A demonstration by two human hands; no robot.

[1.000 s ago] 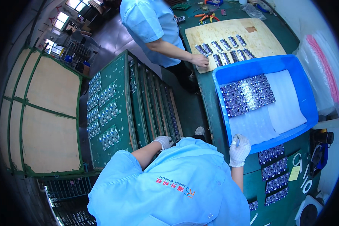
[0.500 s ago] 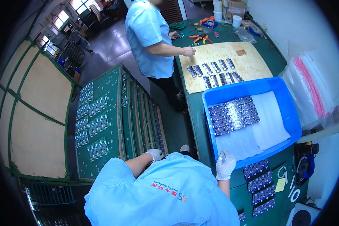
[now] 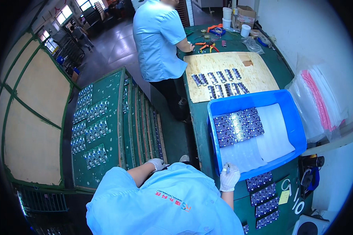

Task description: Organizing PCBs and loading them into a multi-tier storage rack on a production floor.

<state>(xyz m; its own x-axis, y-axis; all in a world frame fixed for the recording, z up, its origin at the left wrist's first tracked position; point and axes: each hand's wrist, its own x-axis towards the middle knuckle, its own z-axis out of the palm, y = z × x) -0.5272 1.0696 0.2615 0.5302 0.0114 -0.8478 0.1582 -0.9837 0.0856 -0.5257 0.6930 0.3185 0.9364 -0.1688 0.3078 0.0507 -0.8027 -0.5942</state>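
Note:
My right hand (image 3: 230, 178), in a white glove, is at the near left corner of the blue plastic bin (image 3: 211, 129). Its fingers are curled together; whether something small is between them cannot be made out. Inside the bin, a block of dark purple circuit boards (image 3: 239, 126) lies on white foam sheet (image 3: 276, 133). My left hand (image 3: 157, 163), gloved too, is low beside my body, close to the green tray rack (image 3: 119, 117). Its fingers are mostly hidden.
Green boards (image 3: 96, 156) lie on the rack's top tray. Plywood (image 3: 259, 78) with small circuit boards lies beyond the bin, near pliers (image 3: 210, 47). A co-worker (image 3: 159, 43) stands at the table. Boards (image 3: 262, 194) lie right of my right hand; plastic bags (image 3: 317, 105) lean at the wall.
The co-worker's hand has drawn back from over the plywood toward the pliers, and their body has turned away. The view has shifted slightly; both my hands keep about the same places.

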